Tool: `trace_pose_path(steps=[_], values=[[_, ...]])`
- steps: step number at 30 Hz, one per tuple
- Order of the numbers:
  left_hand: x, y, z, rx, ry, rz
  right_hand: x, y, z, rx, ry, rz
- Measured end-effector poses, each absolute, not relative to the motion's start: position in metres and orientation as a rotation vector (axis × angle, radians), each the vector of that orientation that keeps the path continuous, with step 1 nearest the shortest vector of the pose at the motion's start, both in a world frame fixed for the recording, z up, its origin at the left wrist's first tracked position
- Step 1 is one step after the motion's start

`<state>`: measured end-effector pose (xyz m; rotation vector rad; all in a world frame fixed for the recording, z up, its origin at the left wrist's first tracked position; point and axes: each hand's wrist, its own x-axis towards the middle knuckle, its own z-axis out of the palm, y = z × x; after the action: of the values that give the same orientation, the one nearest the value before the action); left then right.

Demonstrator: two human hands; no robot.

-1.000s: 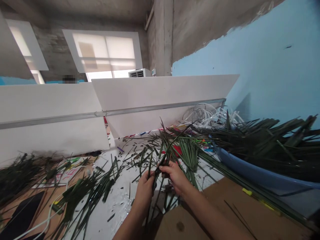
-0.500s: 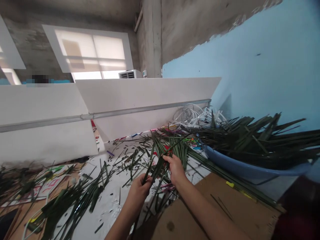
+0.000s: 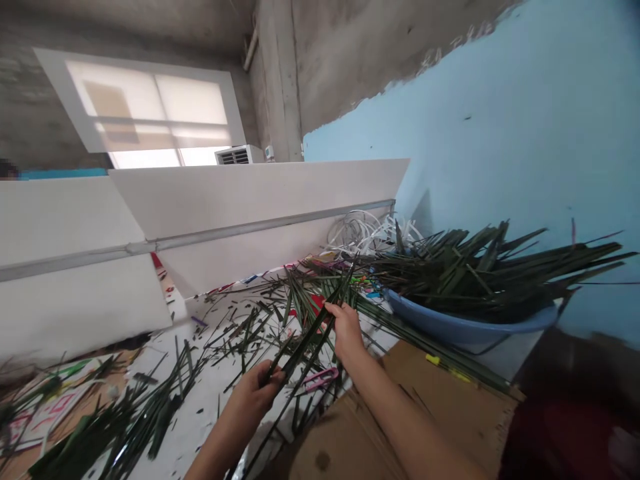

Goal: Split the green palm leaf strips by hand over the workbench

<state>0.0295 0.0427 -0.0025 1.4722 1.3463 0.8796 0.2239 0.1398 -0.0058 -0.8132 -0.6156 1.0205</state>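
Long dark green leaf strips (image 3: pixel 306 341) stretch slantwise between my two hands. My left hand (image 3: pixel 260 387) is closed on their lower end, with the fingers curled in. Higher up and to the right, my right hand (image 3: pixel 346 330) pinches the same strips between thumb and fingers. Their tips point up toward the back of the table. Just below my right hand lies a pink looped object (image 3: pixel 320 379), partly behind leaf pieces. Behind the hands, a fan of narrower green strips (image 3: pixel 300 297) rests on the white tabletop (image 3: pixel 200 393), near something red (image 3: pixel 318 302).
A blue basin (image 3: pixel 470 330) heaped with leaves (image 3: pixel 480 273) stands at the right. Cardboard (image 3: pixel 445 400) lies in front of it. White straps (image 3: pixel 365 233) are coiled by a white partition (image 3: pixel 260 193). Leaf bundles (image 3: pixel 150 407) and scraps cover the left side.
My hands are farther apart, and the leaf strips now lie stretched out between them. The view has turned to the right. More of the pink looped object shows.
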Motion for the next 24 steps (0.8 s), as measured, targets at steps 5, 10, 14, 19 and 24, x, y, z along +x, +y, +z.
trace_pose_path(steps=[5,10,14,19,24], values=[[0.018,0.044,0.003,1.516,1.367,0.82,0.232,0.139,0.001,-0.803,-0.554,1.098],[0.004,0.042,0.009,1.664,1.485,0.744,0.23,0.131,0.01,-0.779,-0.634,1.252],[0.01,0.036,0.016,1.785,1.585,0.749,0.213,0.118,0.012,-0.751,-0.724,1.343],[0.026,0.034,0.013,1.775,1.625,0.919,0.181,0.096,0.003,-0.791,-0.902,1.43],[0.023,0.038,0.003,1.718,1.575,1.03,0.171,0.089,-0.003,-0.833,-0.966,1.43]])
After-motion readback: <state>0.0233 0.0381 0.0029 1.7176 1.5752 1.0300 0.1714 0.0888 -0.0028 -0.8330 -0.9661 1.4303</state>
